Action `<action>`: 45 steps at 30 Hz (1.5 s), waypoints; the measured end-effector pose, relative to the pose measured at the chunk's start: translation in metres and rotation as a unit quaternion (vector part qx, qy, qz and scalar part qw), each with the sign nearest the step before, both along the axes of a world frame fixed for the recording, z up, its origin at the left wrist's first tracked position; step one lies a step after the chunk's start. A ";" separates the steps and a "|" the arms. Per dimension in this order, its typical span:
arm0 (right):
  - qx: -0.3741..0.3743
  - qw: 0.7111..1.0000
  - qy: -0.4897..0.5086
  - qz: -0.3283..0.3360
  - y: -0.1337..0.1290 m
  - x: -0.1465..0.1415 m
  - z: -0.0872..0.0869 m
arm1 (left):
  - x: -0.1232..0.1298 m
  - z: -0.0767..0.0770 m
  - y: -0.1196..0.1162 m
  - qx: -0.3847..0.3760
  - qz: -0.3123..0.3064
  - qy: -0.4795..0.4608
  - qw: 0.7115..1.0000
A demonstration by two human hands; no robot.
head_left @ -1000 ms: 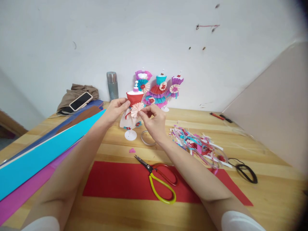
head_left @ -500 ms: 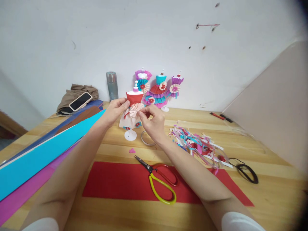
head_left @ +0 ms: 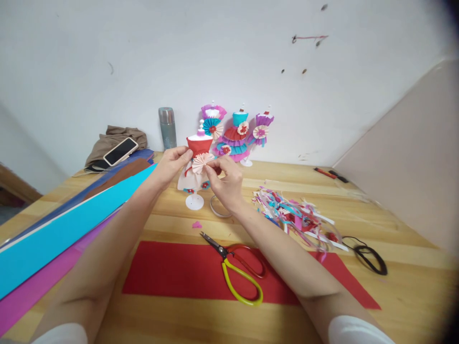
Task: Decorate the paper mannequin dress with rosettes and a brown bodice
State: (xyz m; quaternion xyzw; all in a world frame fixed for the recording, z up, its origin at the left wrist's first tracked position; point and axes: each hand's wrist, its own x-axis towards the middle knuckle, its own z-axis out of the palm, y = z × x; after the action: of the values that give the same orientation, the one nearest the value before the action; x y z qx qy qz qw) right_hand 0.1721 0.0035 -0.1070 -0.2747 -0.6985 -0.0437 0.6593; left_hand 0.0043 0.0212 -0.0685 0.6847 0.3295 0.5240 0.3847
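Note:
A small white dress form (head_left: pixel 194 202) stands upright on its round base, wearing a red paper bodice (head_left: pixel 199 146) and a pale skirt (head_left: pixel 190 181) with blue and red flowers near the hem. My left hand (head_left: pixel 175 165) grips the form at the side of the bodice, thumb in front. Between the thumb and fingers of my right hand (head_left: pixel 226 179) is the edge of a pleated pale pink paper fan (head_left: pixel 202 163), which lies against the waist of the form. The contact behind the fan is hidden.
Scissors (head_left: pixel 223 252) lie on a red paper sheet (head_left: pixel 168 267). Paper scraps (head_left: pixel 290 210) and a black cord loop (head_left: pixel 373 258) are at right, a tape roll (head_left: pixel 218 210) near the base. Behind stand several dressed forms (head_left: pixel 241 134) and a flask (head_left: pixel 167 128). Coloured sheets (head_left: pixel 71 220) lie left.
The dress form's top has tilted very slightly left, and my right hand has shifted a little left with the paper fan. Both hands keep their hold.

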 end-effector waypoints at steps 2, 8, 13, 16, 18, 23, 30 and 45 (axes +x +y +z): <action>0.008 1.000 -0.003 -0.002 0.001 0.000 -0.001 | 0.000 0.000 0.000 0.004 0.003 -0.003 1.000; 0.003 1.000 -0.001 -0.004 0.002 -0.002 -0.001 | 0.001 0.000 -0.002 0.008 -0.002 -0.006 1.000; -0.019 1.000 0.023 0.006 0.001 -0.004 0.000 | 0.002 0.001 -0.002 0.002 0.005 -0.001 1.000; -0.045 0.998 0.034 0.015 0.000 -0.004 0.002 | 0.001 0.000 -0.002 0.000 0.005 0.000 1.000; -0.064 0.996 0.051 0.027 -0.001 -0.003 0.003 | 0.000 0.000 -0.002 0.001 0.002 0.000 1.000; -0.148 0.984 0.089 0.048 -0.002 -0.004 0.006 | 0.000 -0.001 -0.001 0.008 0.001 -0.001 1.000; -0.262 0.948 0.161 0.079 0.003 -0.003 0.009 | 0.001 -0.001 -0.001 0.003 0.005 -0.004 1.000; -0.271 0.941 0.166 0.119 0.005 -0.001 0.011 | -0.003 -0.003 0.001 -0.004 -0.004 -0.005 1.000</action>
State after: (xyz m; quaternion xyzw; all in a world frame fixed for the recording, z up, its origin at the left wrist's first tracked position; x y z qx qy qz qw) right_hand 0.1716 0.0086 -0.0956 -0.3616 -0.5917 0.2722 0.6671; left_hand 0.0015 0.0222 -0.0719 0.6820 0.3270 0.5243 0.3913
